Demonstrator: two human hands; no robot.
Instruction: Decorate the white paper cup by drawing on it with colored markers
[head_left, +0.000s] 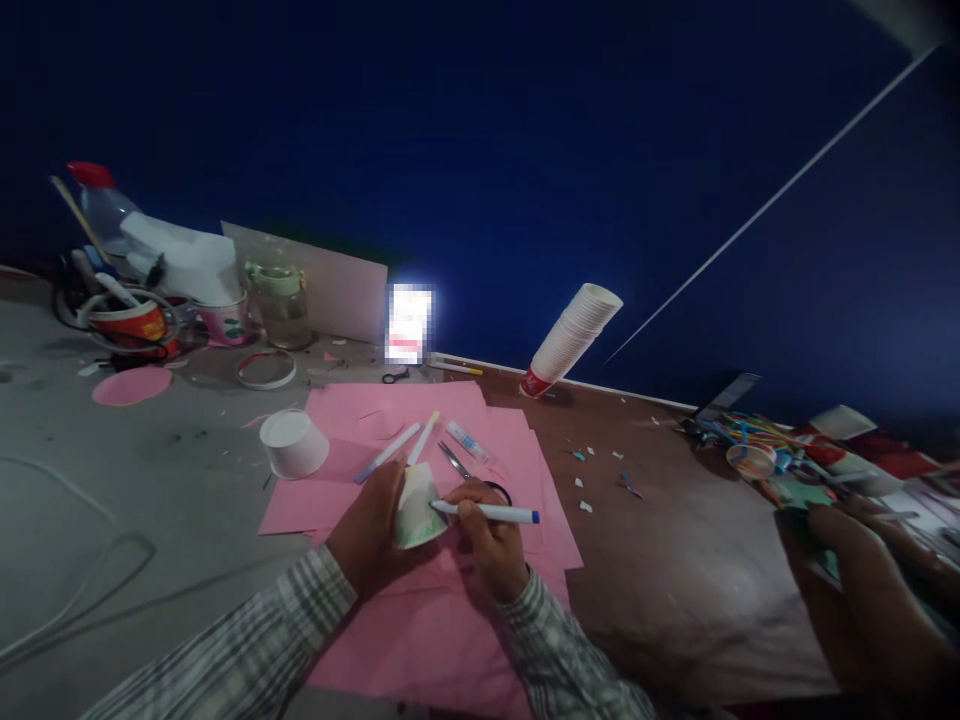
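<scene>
A white paper cup with green marks near its rim is gripped in my left hand, its rim tilted down toward me. Pinched in my right hand is a white marker pen with a blue end, its tip at the cup's side. Beneath both hands lie several sheets of pink paper. Just beyond the cup are two more markers, one blue-tipped and one yellow-ended, a glue stick and scissors, partly hidden by my right hand.
Left of the paper stands an upside-down white cup. A leaning stack of paper cups is by the wall. Behind sit a glass jar, a lit screen and a tool-filled cup. Another person's hands are at right.
</scene>
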